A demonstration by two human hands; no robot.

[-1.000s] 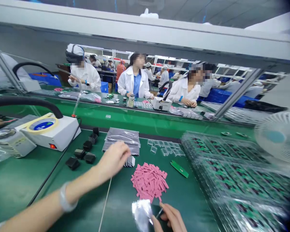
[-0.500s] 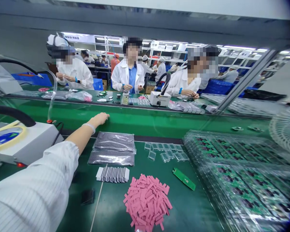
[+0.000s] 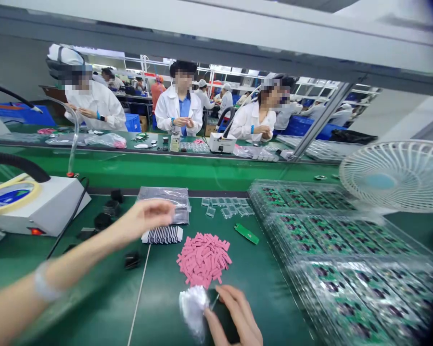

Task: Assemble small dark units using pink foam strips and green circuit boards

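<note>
Right hand (image 3: 234,312) closed on thin metal tip (image 3: 214,302), axis tilted up-right — crumpled film (image 3: 193,307) beside; left hand (image 3: 144,216) open.

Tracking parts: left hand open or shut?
Open: the left hand has its fingers extended, with nothing visible held in them.

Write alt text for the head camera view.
On a green electronics bench mat, a person's right hand holds crumpled silvery film beside a pile of pink strips. The open left hand hovers nearby. Clear trays of green circuit boards lie to the right; a co-worker stands opposite.
</note>
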